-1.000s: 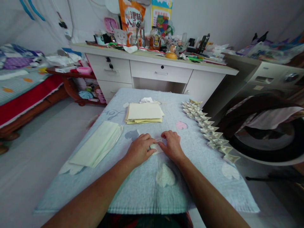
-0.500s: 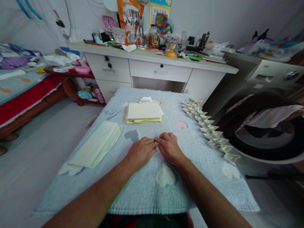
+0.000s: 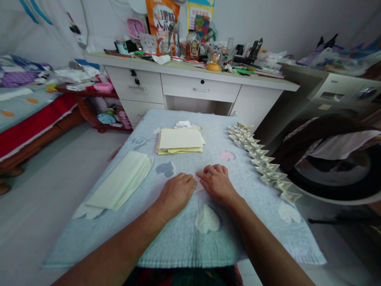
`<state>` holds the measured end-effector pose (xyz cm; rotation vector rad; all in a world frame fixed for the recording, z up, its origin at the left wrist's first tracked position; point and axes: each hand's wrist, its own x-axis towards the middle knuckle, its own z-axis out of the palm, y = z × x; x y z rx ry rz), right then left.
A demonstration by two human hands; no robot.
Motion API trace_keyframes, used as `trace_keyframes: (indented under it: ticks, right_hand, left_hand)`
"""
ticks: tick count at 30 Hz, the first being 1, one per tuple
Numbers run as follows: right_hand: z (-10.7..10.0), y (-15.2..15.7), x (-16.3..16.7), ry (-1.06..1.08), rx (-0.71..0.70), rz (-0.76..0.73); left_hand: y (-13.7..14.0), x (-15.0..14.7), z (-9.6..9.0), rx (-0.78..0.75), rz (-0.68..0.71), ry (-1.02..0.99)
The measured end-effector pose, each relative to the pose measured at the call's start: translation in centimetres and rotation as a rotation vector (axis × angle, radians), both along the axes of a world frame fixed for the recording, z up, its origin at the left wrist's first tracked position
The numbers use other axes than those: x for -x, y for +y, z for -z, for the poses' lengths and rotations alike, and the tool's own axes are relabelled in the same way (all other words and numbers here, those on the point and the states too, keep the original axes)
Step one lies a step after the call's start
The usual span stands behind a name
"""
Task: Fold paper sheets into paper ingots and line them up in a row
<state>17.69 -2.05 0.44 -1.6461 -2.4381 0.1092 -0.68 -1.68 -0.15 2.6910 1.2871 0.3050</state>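
Note:
A small piece of folded pale paper point(image 3: 200, 186) lies on the cloth, largely covered by my hands. My left hand point(image 3: 177, 194) is closed on its left side, thumb and fingertips pressed together at the edge. My right hand point(image 3: 218, 183) rests at the paper's right side, fingers spread and stretched, with the index fingertip touching the paper. Beyond my hands sits a stack of cream paper sheets point(image 3: 181, 139). To the left lies a pile of larger pale green folded paper point(image 3: 120, 180). Along the right edge runs a row of several folded paper boats point(image 3: 262, 161).
A light blue cloth point(image 3: 166, 246) with heart patterns covers the table. Behind it stands a white desk point(image 3: 199, 85) crowded with jars, a pink clock point(image 3: 136, 28) and an orange bag point(image 3: 163, 24). A washing machine point(image 3: 333, 99) with its door open is at the right.
My right hand has shifted slightly to the right, away from my left fingertips, and its fingers are more spread. More of the small paper shows between my hands. My left hand has barely moved.

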Motion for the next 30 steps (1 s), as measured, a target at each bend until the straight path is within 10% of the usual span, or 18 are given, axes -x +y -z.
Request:
trace_keyframes:
  ticks: [30]
  right_hand:
    - [1.7,1.5,0.6,0.065,-0.066,0.269]
  left_hand:
    - [-0.2,0.1,0.3,-0.093,0.078,0.072]
